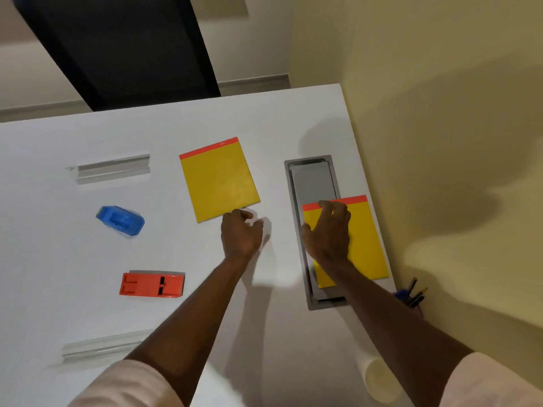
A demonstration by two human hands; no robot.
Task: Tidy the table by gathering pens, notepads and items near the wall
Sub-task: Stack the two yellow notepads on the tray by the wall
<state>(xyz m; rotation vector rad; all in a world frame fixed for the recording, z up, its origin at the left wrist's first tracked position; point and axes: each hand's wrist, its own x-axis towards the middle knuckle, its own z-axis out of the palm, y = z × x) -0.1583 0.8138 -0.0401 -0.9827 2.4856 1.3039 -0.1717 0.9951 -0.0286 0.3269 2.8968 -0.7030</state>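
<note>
Your left hand [241, 230] sits at the near right corner of the middle notepad [219, 179], which lies flat and slightly skewed in the centre of the table [176, 127]. The fingers are loosely curled and their tips meet that corner. You cannot tell from here whether they pinch it or only touch it.

Your right hand [329, 232] lies on top of the wall-side notepad [367, 245]. The palm is over the pad's left half, and the arched fingers reach up to the red band along its far edge. Whether they hook over that edge is not clear. This pad rests near the table's right edge, half across the grey hatch [313, 179], a long rectangular metal frame with a matte lid set flush into the tabletop.

Both pads are glossy yellow rectangles with a thin orange-red strip at the far end. The tabletop is smooth and white.

The pens [415, 292] stand together at the right edge against the yellow wall [440, 113], just beyond your right forearm.

Well to the left of your left hand lie a rounded blue plastic dispenser [120, 220] and, nearer you, a boxy orange-red plastic stapler [152, 284]. Two ribbed aluminium rails [113, 168] are on that side too, one far, one near. A pale cup [379, 377] lies on its side at the near right edge.
</note>
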